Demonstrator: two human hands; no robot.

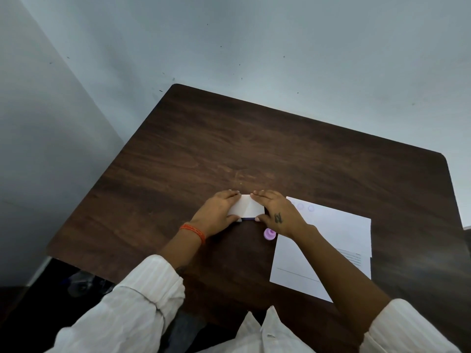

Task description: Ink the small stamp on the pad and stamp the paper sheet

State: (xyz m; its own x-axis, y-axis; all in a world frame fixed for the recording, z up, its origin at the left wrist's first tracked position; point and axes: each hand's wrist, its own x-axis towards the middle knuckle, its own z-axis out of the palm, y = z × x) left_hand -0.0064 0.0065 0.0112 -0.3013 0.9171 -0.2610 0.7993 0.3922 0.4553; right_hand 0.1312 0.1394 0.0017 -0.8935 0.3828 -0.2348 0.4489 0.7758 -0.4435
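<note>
Hands on a small white ink pad box (246,206) at mid table (204,149); left hand (219,211) clasps its left end, right hand (276,212) its right end, fingers curled over the far edge, thumbs at the near edge where a dark blue strip shows; small purple stamp (269,234) stands free just below the right hand; paper sheet (339,233) lies under the right wrist, two faint round marks near its top corner.

Matt dark wood-grain table (229,149), smooth white paper sheet (331,233), glossy lilac plastic stamp (269,234)
</note>
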